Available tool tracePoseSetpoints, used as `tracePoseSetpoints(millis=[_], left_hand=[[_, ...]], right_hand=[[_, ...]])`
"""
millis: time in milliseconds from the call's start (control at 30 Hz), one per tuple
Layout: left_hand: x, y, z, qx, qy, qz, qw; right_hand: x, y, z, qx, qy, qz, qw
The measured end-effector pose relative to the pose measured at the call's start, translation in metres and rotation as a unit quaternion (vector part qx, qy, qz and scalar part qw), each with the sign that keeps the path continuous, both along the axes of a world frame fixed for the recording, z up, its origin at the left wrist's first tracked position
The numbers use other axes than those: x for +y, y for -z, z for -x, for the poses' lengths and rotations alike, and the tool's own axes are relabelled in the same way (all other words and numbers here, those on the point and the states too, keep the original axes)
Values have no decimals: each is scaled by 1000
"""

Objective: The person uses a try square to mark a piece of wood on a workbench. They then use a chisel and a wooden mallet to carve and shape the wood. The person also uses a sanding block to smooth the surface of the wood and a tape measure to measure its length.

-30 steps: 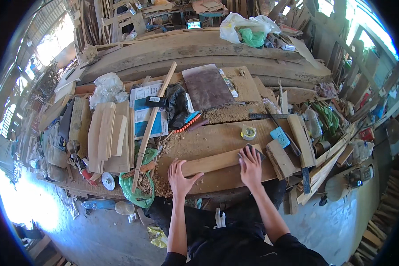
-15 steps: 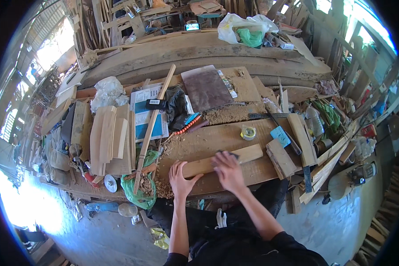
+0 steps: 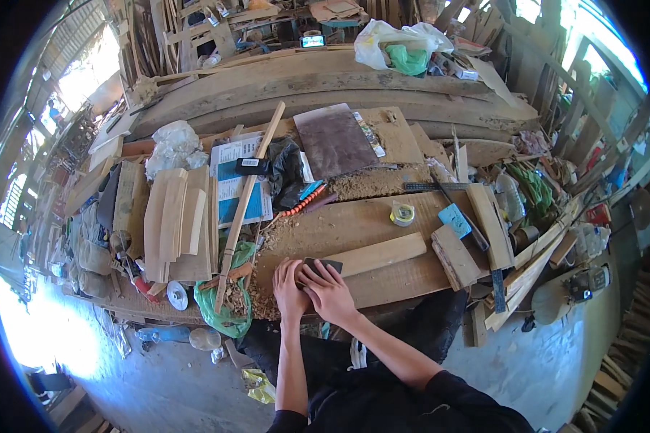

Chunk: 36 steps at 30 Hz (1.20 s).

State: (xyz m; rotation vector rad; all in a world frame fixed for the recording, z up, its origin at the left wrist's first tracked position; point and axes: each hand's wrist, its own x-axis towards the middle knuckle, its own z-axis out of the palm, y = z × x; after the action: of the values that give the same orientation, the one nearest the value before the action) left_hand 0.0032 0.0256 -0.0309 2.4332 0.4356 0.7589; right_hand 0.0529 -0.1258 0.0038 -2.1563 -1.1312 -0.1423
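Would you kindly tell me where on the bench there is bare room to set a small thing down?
The wide board has two fairly bare patches: between the wood strip and the yellowish round thing, and nearer the person, between the right hand and the wood block. Crowded: the left, with stacked boards and a green bag.

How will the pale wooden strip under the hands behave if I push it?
The wooden strip is probably stiff, as it looks straight and solid. Its broad, flat top suggests it would slide rather than roll. It may shift fairly easily, since no clamp shows on its uncovered right end.
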Motion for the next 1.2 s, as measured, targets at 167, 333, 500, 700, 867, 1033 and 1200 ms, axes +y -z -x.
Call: tracePoseSetpoints(millis=[167,333,500,700,867,1033,1200], left_hand=[[-5,-16,6,5,7,-3,1000],[-12,-21,2,-4,0,-2,1000],[-10,-19,5,7,-3,-6,1000],[5,5,3,5,2,-20,1000],[-6,-19,6,6,11,-3,1000],[-8,-21,4,14,1,-3,1000],[-11,-24,5,6,9,-18,1000]], right_hand=[[-46,-4,-28,-11,33,35,999],[-123,9,-74,-64,231,9,971],[-79,3,-52,-48,177,27,983],[7,-1,-1,-1,-23,-11,1000],[-44,-5,-28,0,42,18,999],[-109,6,-70,-43,226,-1,973],[-48,7,-36,-35,160,30,986]])
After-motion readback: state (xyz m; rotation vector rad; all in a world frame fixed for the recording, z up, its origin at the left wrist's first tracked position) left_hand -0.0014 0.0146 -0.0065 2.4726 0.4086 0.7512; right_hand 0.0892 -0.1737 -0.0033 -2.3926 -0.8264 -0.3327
